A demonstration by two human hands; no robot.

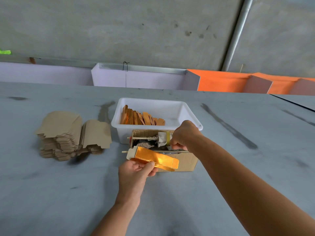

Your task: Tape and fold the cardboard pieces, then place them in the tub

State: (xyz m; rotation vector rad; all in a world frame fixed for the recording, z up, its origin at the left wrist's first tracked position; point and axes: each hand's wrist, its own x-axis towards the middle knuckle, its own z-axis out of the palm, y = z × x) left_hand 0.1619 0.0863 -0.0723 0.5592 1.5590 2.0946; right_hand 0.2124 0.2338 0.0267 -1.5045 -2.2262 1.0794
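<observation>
Cardboard piece (158, 161) in left hand (136, 172), off-table.

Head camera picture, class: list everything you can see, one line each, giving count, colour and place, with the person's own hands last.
White plastic tub: one, white, table centre.
Folded gold cardboard pieces: a row, count unclear, gold, inside tub.
Flat brown cardboard blanks: two stacks, brown, left of tub.
Open brown cardboard box: one, brown, in front of tub, holding sticks and a wrapped roll.
Folded gold cardboard piece: one, gold, in left hand.
Grey table: one, grey.
Left hand: grips gold piece.
Right hand: curled on something over box, unclear.
</observation>
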